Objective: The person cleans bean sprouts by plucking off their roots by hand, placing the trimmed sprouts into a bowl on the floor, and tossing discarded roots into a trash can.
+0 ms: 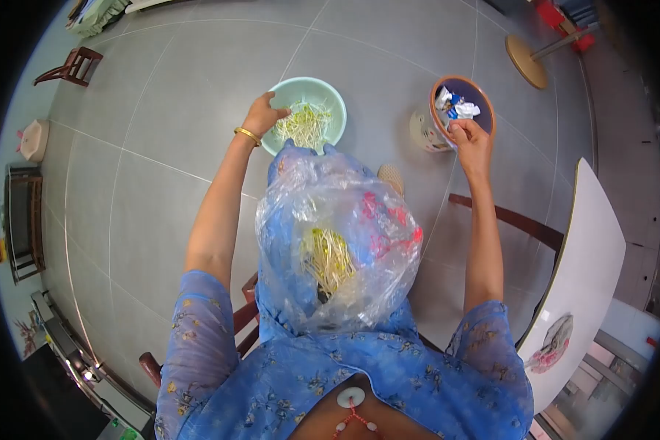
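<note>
My left hand (264,116) is at the left rim of a pale green bowl (339,103), its thumb and fingers apart, with nothing visible in them. Inside the bowl lies a loose heap of bean sprouts (304,126). My right hand (472,147) is over the near rim of a waste bin (427,130), fingers pinched together; whatever they hold is too small to name. On my lap rests a clear plastic bag (374,286) with pink-red print, and another bunch of sprouts (330,260) lies in its middle.
Crumpled wrappers (458,108) fill part of the bin. A white table (587,242) stands at my right, with a dark wooden chair rail (513,220) beside it. A small wooden stool (77,67) stands far left on the grey tiled floor (176,95). A round-based stand (526,62) is far right.
</note>
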A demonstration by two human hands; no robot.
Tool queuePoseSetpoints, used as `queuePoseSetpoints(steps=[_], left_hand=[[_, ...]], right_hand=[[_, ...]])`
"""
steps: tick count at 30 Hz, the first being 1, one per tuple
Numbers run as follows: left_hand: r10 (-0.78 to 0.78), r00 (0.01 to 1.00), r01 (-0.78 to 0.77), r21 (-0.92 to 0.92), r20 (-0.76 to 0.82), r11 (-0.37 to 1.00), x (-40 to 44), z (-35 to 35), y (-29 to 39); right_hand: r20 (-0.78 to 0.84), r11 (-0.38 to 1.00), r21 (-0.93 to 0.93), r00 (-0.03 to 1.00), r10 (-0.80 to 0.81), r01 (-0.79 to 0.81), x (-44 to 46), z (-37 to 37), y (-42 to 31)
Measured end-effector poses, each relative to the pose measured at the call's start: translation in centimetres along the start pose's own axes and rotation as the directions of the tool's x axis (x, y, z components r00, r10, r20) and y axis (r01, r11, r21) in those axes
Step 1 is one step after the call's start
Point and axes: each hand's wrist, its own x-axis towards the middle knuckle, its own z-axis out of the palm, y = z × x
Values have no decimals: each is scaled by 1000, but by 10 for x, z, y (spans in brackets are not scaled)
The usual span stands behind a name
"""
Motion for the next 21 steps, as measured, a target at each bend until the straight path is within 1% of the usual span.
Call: queuePoseSetpoints(steps=[1,3,4,5,6,7,8,9,10,11,12,13,14,15,17,19,21], left_hand=[[-6,1000,6,2,10,1000,-10,-5,6],[43,999,-35,-235,26,971,-34,-17,19],[80,994,-95,-247,-69,964,-50,-19,27],[80,994,-96,-246,-73,964,-68,-23,35],[105,990,-131,-329,-96,935,-87,-27,44],[129,984,-168,-409,-121,897,-106,-30,53],[131,983,-173,-408,-128,896,-126,-32,61],[137,977,-198,-454,-164,869,-146,-34,69],[143,969,-226,-497,-200,837,-164,-33,75],[148,967,-236,-499,-209,834,-181,-29,78],[140,965,-243,-548,-223,801,-195,-26,81],[131,962,-251,-594,-238,764,-208,-22,84],[129,961,-259,-625,-246,737,-220,-17,86],[136,957,-271,-625,-256,732,-230,-12,87],[135,966,-251,-686,-220,683,-248,-5,90],[145,964,-260,-688,-222,678,-260,-1,93],[120,978,-206,-715,-170,668,-271,0,95]], right_hand=[[2,1000,-3,1000,12,-12,-16,-1,-19],[77,980,200,997,-7,-8,-51,-4,-67],[126,968,250,992,-16,-17,-69,-4,-86],[177,954,300,984,-29,-25,-88,-3,-104],[253,958,287,965,-66,-10,-108,-1,-118],[398,933,347,916,-54,-96,-129,1,-136],[458,940,340,877,-147,-20,-147,9,-147],[514,940,337,825,-236,59,-162,19,-156],[590,943,332,774,-231,28,-174,32,-158],[661,947,322,716,-223,-2,-186,46,-155],[659,947,322,715,-234,13,-192,59,-149],[616,965,112,745,-256,239,-196,73,-142],[574,896,-117,765,-291,428,-199,85,-134],[571,891,-118,764,-301,439,-201,96,-125],[582,831,-312,784,-215,460,-202,110,-113],[569,836,-303,791,-226,457,-204,105,-115],[560,844,-292,796,-230,450,-208,93,-118]])
